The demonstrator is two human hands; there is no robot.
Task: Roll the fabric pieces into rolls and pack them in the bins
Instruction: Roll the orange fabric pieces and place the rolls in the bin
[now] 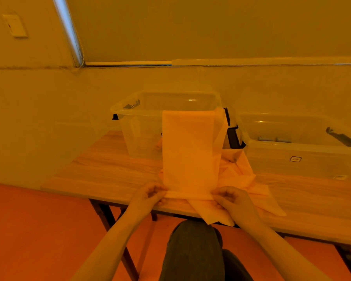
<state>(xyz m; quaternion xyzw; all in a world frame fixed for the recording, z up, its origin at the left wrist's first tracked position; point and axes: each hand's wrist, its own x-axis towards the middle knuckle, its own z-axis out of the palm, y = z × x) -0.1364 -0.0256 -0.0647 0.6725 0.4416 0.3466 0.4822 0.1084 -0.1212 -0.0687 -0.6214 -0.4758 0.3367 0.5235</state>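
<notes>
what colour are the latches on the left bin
Black latches on the left bin, head view.

The fabric strip (pixel 188 151) covers part of the left bin's (pixel 130 110) front wall. The right bin (pixel 292 147) runs past the frame's right edge; its label (pixel 295 159) is too small to read.

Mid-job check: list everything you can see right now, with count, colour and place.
fabric strip: one, pale orange, draped from the left bin's rim down to the table's near edge
loose fabric: a heap, count unclear, pale orange, under and right of the strip
left bin: one, clear, table's far side
right bin: one, clear, table's right
table: one, light wood
left hand: pinches the strip's near left end
right hand: pinches its near right end
</notes>
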